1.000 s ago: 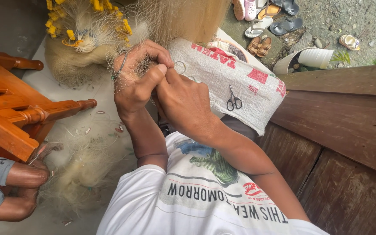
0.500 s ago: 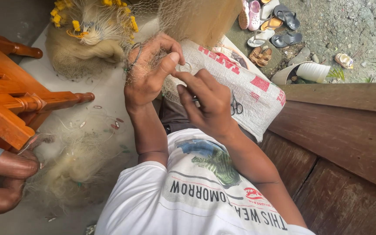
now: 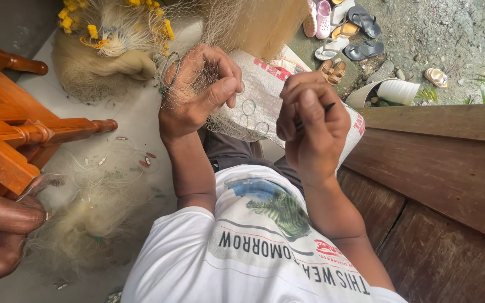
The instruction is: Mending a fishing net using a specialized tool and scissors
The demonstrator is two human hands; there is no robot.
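Floor (image 3: 141, 120): pale, smooth, running under the whole left side; loose fishing net spreads over it.
Wooden wall (image 3: 450, 185): dark brown boards, to the right of the woven sack.
Wooden chair (image 3: 12, 134): orange-brown, turned rungs, well to the left of the sack.
Net heap (image 3: 108, 45): a big pale mound with small yellow floats, up and left of the sack, on the floor.
Woven sack (image 3: 265, 84): white with red print, lying across the person's lap; this is the landmark for everything else.
Fishing net (image 3: 209, 84): fine, pale mesh, draped from the left hand down onto the sack, where it touches the cloth.
Other person (image 3: 7, 224): bare legs only, far left of the sack, by the chair.
Left hand (image 3: 197, 92): just left of the sack's top edge, fingers and thumb clamped on a bunch of the fishing net.
Right hand (image 3: 310, 120): over the sack's right half, fingers curled together and pinched on a thin dark tool.
Sandals (image 3: 346, 28): several pairs on rough ground beyond the sack, up and right.
White cup (image 3: 398, 91): lying on its side, right of the sack, past the wall's top edge.
Dark tool (image 3: 328, 106): slim, only its tip showing out of the right hand; its kind cannot be told.
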